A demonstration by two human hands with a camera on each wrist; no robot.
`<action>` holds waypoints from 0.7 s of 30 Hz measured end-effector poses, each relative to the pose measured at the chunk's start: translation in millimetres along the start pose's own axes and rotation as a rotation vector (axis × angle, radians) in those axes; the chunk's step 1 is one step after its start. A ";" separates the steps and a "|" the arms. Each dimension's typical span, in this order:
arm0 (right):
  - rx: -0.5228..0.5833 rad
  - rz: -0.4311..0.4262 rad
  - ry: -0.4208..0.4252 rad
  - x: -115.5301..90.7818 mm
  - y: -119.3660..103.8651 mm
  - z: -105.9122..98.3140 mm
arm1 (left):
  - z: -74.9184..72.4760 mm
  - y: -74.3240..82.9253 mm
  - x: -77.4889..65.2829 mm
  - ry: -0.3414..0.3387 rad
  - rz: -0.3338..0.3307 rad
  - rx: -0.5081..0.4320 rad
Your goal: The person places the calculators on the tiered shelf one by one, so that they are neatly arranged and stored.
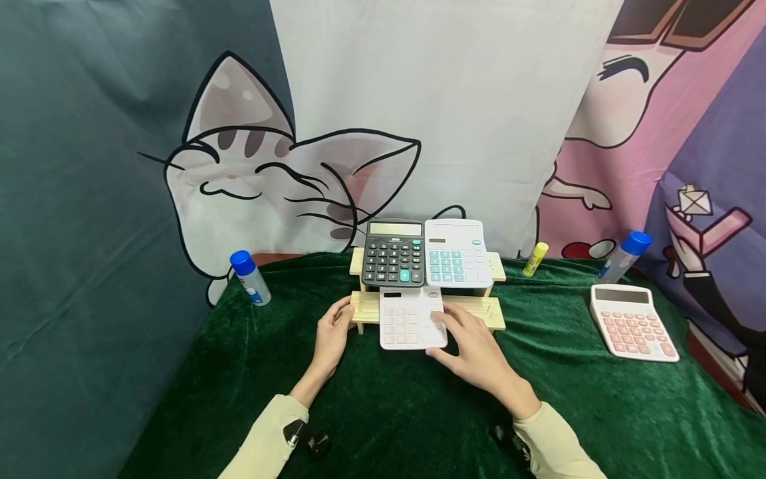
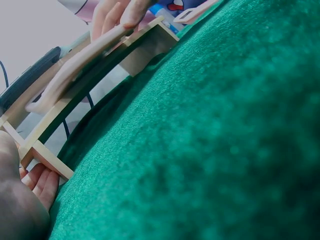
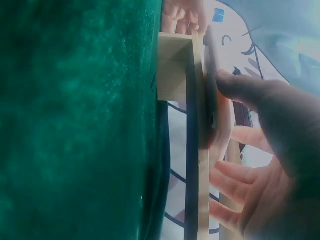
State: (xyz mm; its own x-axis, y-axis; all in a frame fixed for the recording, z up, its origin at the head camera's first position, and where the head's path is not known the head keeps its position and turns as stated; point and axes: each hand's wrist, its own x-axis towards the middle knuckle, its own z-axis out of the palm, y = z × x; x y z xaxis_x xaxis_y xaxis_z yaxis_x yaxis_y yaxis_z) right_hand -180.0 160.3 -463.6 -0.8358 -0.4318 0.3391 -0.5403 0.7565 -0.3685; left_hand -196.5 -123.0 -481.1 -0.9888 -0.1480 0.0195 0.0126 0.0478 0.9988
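A white calculator with pale pink keys [image 1: 410, 326] leans on the lower step of a two-step wooden stand [image 1: 473, 305], its bottom edge jutting over the front. My right hand [image 1: 479, 349] holds its lower right corner, the thumb at the bottom edge and a fingertip on the face; in the right wrist view the other fingers are spread by the step. At the stand's left end my left hand [image 1: 332, 332] grips the wooden side, with fingers [image 2: 46, 186] behind the leg. A black calculator [image 1: 393, 256] and a white calculator with blue keys [image 1: 456, 256] lean side by side on the upper step.
Another pink-keyed calculator [image 1: 634, 322] lies at the right on the green cloth [image 1: 395, 412]. Blue-capped bottles stand at the left [image 1: 251, 279] and right [image 1: 624, 258]. A yellow glue stick [image 1: 535, 259] stands near the back edge, before a printed cartoon curtain [image 1: 449, 100].
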 end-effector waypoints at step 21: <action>0.040 0.013 -0.045 4.4 -5.9 4.4 | 1.0 1.5 -1.5 -0.001 -0.003 -0.002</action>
State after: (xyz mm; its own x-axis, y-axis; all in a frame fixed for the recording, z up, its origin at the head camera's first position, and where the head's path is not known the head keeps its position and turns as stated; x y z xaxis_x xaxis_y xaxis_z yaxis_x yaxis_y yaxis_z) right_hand -180.9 151.8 -463.8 -0.8460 -0.4444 0.2947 -0.5319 0.7424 -0.4074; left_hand -195.1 -121.7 -479.6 -0.9890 -0.1471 0.0167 0.0101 0.0458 0.9989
